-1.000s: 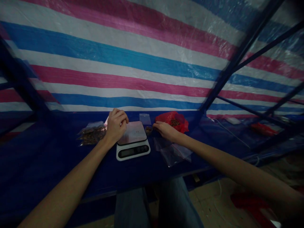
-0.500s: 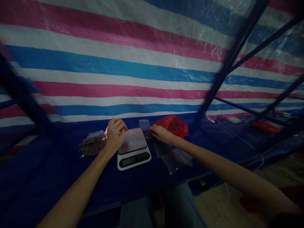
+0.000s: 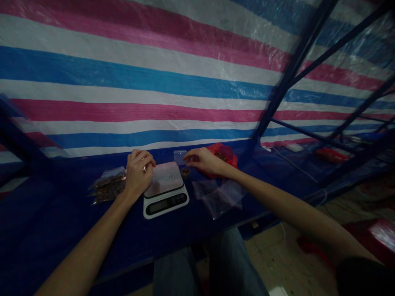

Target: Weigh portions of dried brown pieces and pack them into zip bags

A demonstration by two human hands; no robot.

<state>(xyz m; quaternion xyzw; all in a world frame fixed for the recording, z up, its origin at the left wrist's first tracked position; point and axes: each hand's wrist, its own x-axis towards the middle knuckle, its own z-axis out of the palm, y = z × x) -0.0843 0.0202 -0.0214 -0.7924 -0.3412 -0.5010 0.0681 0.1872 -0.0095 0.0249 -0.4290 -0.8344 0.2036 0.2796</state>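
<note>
left hand (image 3: 139, 172) curls beside the white, square-plated digital scale (image 3: 166, 189); right hand (image 3: 204, 160), fingers bent, hangs near the small, round, brown-filled cup (image 3: 185, 173) just beside it. cannot tell if either pinches anything. avoid leaning on the scale.

Striped sheeting (image 3: 138, 78), metal frame (image 3: 280, 95) and scale (image 3: 163, 181) suggest a makeshift workspace.

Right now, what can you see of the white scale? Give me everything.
The scale has a white, plastic-looking body and a flat, shiny, pinkish-grey platform with a few small reddish spots. Along its near edge runs a dark panel with a display; any reading is illegible. It lies flat on the blue table, a small cup to its right. The left hand is at its left; contact is unclear.
</note>
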